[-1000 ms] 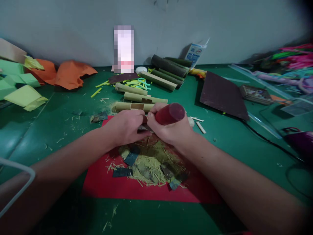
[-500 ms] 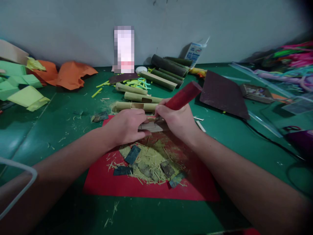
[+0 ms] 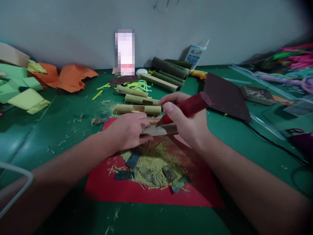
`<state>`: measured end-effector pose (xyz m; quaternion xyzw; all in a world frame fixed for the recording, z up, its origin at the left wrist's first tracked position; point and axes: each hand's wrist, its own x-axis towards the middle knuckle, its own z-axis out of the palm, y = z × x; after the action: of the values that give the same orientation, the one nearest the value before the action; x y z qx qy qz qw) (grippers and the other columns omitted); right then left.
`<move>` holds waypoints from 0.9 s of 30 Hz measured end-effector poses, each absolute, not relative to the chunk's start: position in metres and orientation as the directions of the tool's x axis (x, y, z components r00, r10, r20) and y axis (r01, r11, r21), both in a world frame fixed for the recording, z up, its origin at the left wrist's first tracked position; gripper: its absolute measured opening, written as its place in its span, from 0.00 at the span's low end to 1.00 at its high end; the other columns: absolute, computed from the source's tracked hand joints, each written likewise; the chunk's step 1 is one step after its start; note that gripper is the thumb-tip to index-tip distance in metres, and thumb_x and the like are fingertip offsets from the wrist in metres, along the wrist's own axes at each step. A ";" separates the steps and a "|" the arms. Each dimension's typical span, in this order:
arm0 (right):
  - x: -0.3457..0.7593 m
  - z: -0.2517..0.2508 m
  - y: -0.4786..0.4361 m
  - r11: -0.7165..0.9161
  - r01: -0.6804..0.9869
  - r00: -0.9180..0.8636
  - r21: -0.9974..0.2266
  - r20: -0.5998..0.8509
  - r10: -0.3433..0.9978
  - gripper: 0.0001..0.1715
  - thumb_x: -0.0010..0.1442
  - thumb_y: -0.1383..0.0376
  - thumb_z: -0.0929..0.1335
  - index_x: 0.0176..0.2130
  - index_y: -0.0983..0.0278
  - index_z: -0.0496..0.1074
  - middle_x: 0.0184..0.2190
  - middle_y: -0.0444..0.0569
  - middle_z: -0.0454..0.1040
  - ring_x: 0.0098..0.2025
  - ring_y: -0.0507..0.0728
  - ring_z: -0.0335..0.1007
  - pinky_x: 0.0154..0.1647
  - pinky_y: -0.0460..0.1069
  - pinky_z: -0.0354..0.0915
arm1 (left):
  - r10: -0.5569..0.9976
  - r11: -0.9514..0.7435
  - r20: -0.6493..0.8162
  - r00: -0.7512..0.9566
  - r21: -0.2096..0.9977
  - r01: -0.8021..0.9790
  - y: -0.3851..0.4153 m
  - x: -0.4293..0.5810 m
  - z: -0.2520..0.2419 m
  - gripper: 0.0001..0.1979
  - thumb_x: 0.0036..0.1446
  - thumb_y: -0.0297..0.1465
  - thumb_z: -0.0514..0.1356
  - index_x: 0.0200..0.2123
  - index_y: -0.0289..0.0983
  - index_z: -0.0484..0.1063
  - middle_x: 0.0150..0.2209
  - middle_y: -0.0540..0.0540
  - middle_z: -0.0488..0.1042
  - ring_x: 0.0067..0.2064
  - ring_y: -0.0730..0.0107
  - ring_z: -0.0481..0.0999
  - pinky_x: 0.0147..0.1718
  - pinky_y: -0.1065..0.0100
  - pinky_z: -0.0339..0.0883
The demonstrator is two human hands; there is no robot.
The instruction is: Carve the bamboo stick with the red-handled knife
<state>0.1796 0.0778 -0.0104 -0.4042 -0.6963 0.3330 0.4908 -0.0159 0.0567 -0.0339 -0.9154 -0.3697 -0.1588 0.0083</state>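
My left hand (image 3: 127, 130) is closed around one end of a pale bamboo piece (image 3: 158, 130), holding it over a red sheet (image 3: 110, 186). My right hand (image 3: 188, 124) grips a tool with a dark red handle (image 3: 193, 103), its tip resting on the bamboo piece next to my left fingers. A heap of yellowish shavings and dark bark chips (image 3: 151, 169) lies on the red sheet just below both hands.
Several bamboo tubes (image 3: 138, 108) lie behind the hands, darker ones (image 3: 168, 70) further back by the wall. A dark brown sheet (image 3: 225, 96) lies to the right, crumpled orange paper (image 3: 70, 76) and green paper (image 3: 14, 85) to the left. A black cable (image 3: 271, 142) runs along the right.
The red handle has swung from pointing at me to slanting up and right. My right hand has shifted a little right, and more of the bamboo piece shows between the hands.
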 end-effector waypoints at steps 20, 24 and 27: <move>0.165 -0.011 0.063 0.630 0.086 -0.019 -0.772 0.630 0.776 0.08 0.60 0.68 0.67 0.36 0.59 0.77 0.25 0.44 0.75 0.25 0.53 0.72 0.27 0.51 0.69 | 0.736 -0.663 0.214 0.642 0.037 0.748 0.051 -0.009 -0.033 0.16 0.59 0.39 0.62 0.43 0.32 0.75 0.42 0.39 0.77 0.43 0.52 0.78 0.36 0.59 0.72; 0.171 -0.012 0.077 0.470 -0.004 0.086 -0.882 0.468 0.879 0.08 0.59 0.69 0.66 0.31 0.59 0.74 0.19 0.41 0.69 0.18 0.51 0.66 0.21 0.50 0.63 | 0.735 -0.668 0.231 0.638 0.085 0.739 0.050 -0.010 -0.031 0.13 0.58 0.36 0.63 0.42 0.32 0.74 0.38 0.42 0.76 0.40 0.58 0.77 0.34 0.62 0.68; 0.181 -0.019 0.091 0.324 -0.029 0.067 -0.945 0.322 0.944 0.06 0.59 0.66 0.67 0.32 0.60 0.75 0.21 0.44 0.71 0.22 0.53 0.69 0.24 0.50 0.65 | 0.691 -0.709 0.283 0.665 0.087 0.700 0.051 -0.012 -0.032 0.11 0.60 0.35 0.62 0.38 0.32 0.74 0.36 0.42 0.75 0.38 0.60 0.76 0.34 0.63 0.66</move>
<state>0.1807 0.0912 -0.0192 -0.4164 -0.5499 0.4055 0.5999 -0.0125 0.0512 -0.0316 -0.9123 -0.3812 -0.1492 0.0146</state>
